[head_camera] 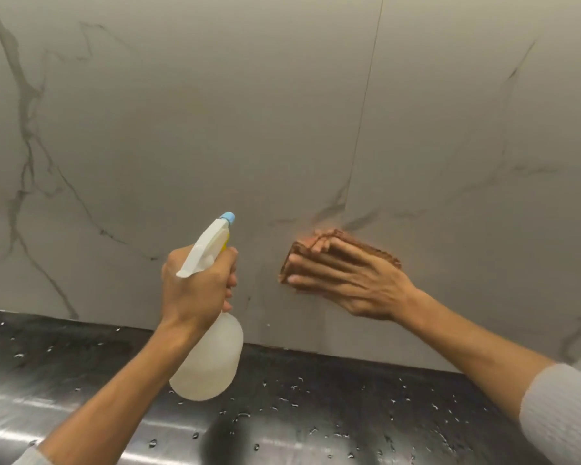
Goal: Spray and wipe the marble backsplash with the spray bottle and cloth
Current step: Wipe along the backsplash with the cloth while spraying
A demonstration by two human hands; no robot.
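Across the whole upper view rises the marble backsplash (pixel 215 112), pale with grey veins, and a thin vertical seam (pixel 366 95) runs down it right of centre. Below it lies the steel table (pixel 316 414), dark and shiny, with water droplets (pixel 296 387) scattered over it.

Held above the table and just short of the wall is the spray bottle (pixel 212 360), translucent white and tilted. Its blue nozzle (pixel 228 217) points up toward the marble. The left grip (pixel 195 283) has its fingers curled round the bottle's neck, with one finger at the trigger; whether the trigger is squeezed I cannot tell. The right grip (pixel 349 280) is flat, its fingers straight and together, pressing the folded brown cloth (pixel 376 250) against the backsplash low down, just under the foot of the seam.

By my reading, wiping is the step in hand, with the bottle held ready beside it. The next move probably calls for firm, even pressure while the cloth sweeps sideways or upward over marble that looks unwiped, with fresh spray laid ahead of it. Nothing stands against the wall to block the stroke. The bottle is near the cloth's left edge, so a leftward pass would need it drawn back. The wet table below may want drying too.
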